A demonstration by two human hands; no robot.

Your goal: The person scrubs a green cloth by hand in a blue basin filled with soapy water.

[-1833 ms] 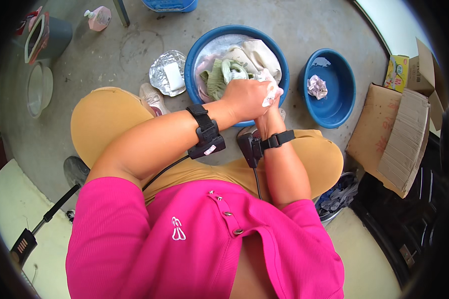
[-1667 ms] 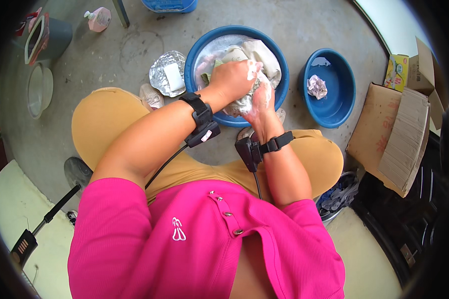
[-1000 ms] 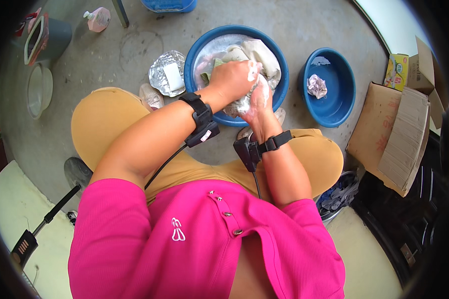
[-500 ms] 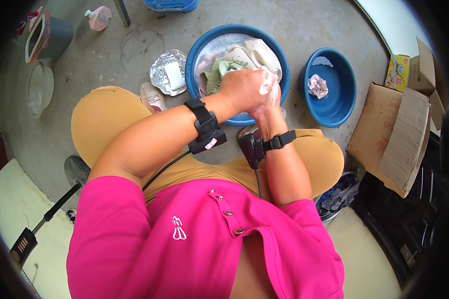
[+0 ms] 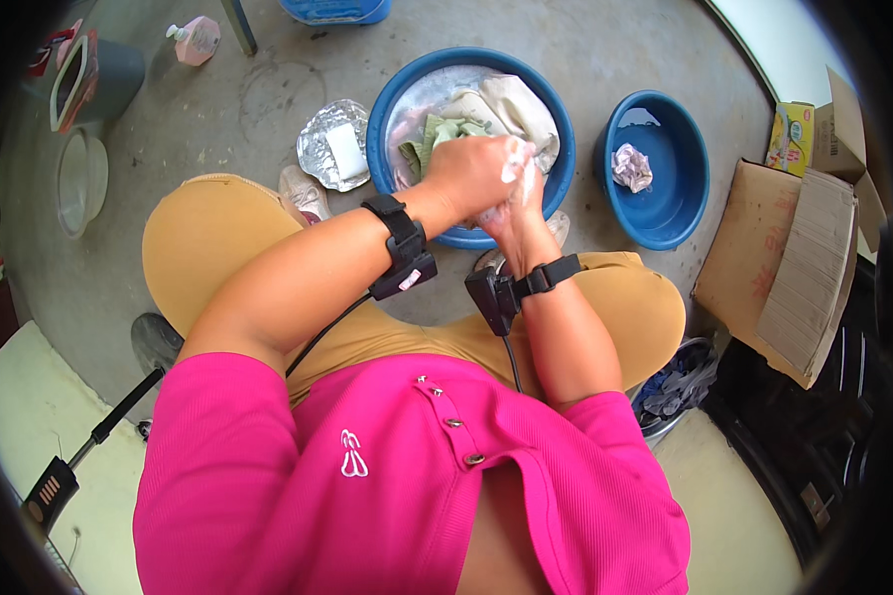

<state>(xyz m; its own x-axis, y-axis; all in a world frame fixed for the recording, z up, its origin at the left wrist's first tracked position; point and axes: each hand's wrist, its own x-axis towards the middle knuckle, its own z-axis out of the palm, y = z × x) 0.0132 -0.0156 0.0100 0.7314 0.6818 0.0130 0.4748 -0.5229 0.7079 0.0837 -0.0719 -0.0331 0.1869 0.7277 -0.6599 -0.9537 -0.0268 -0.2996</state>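
Over a blue round basin (image 5: 379,109), my two hands are pressed together and streaked with white suds. My left hand (image 5: 476,171) is closed in a fist on top, its back turned up. Tucked against it on the right is my right hand (image 5: 515,212), also closed, with foam along its thumb side. Whatever lies between them is hidden. Inside the basin, a green cloth (image 5: 419,152) and a cream cloth (image 5: 519,107) rest in cloudy water, just beyond my hands.
Right of the basin, a smaller blue basin (image 5: 683,188) holds a crumpled pale pink cloth (image 5: 631,169). To the left lies a white soap bar (image 5: 345,151) on a crinkled silvery sheet (image 5: 318,139). Cardboard boxes (image 5: 749,248) stand far right; a grey bin (image 5: 114,74) stands far left.
My joined hands have shifted slightly left and toward me, still pressed together. The suds on them have changed shape. The cloths and basins look the same.
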